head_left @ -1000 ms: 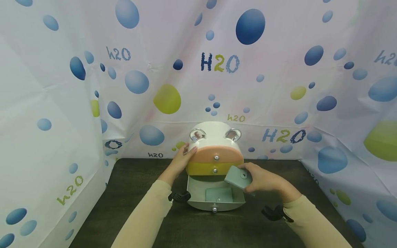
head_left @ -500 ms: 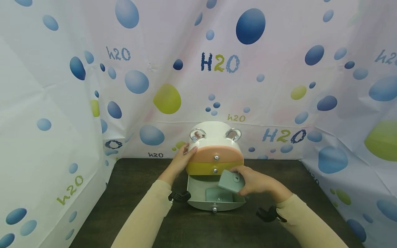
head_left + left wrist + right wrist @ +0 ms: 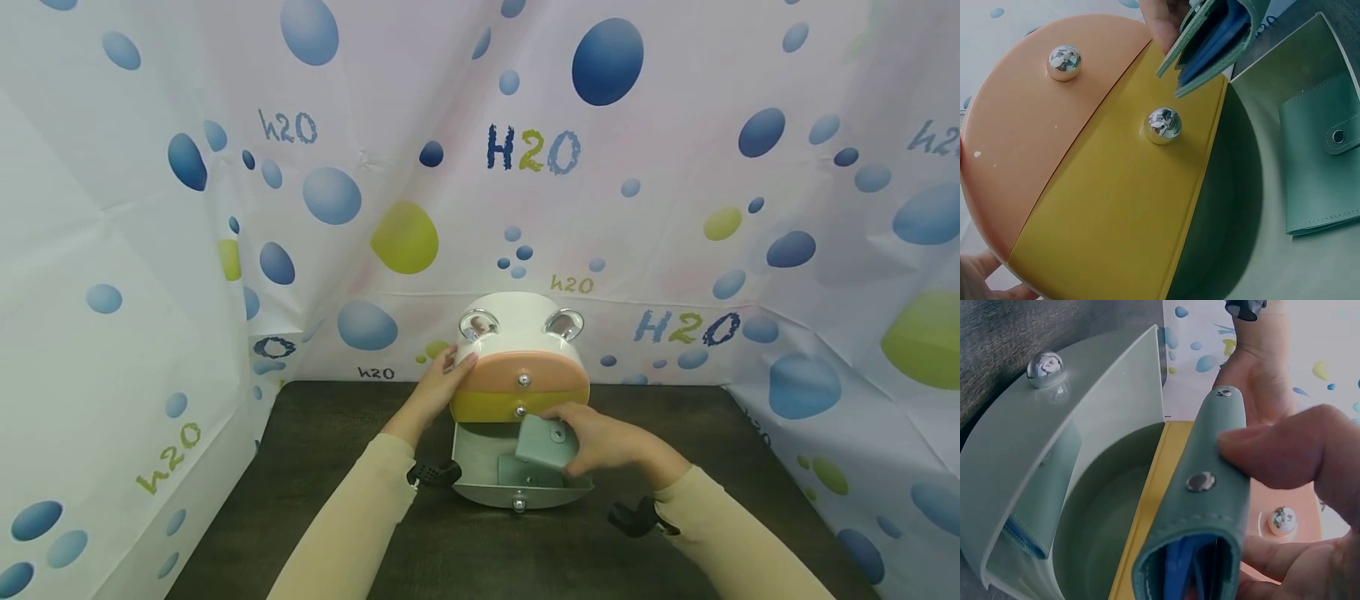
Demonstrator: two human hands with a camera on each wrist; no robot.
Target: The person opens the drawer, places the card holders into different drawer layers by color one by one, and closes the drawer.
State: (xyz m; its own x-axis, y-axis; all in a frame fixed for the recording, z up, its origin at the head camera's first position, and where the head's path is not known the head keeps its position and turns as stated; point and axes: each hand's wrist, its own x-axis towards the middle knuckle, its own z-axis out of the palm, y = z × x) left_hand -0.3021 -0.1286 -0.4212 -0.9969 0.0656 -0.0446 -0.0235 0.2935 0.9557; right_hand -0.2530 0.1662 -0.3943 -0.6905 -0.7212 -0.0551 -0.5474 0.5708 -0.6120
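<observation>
My right hand [image 3: 611, 442] pinches a green snap wallet [image 3: 542, 446] between thumb and fingers, tilted above the pulled-out pale green bottom drawer [image 3: 472, 462]. Blue inner sleeves show at the wallet's end in the right wrist view. A second green wallet [image 3: 1319, 156] lies inside that drawer, its snap tab towards the drawer's front. At the left side of the small rounded drawer box [image 3: 517, 321], my left hand [image 3: 433, 390] rests with spread fingers against its edge. Both the peach drawer [image 3: 1029, 131] and the yellow drawer [image 3: 1122, 206] are closed.
Round silver knobs [image 3: 1064, 63] stick out from the drawer fronts. Two shiny loop-shaped ears [image 3: 564, 326] stand on the white top. The box sits on a dark wooden table [image 3: 337, 467], before a patterned cloth backdrop [image 3: 465, 183].
My right hand has carried the held wallet leftward and slightly down, from the drawer's right side to over the wallet lying inside. The left hand has stayed at the box's side.
</observation>
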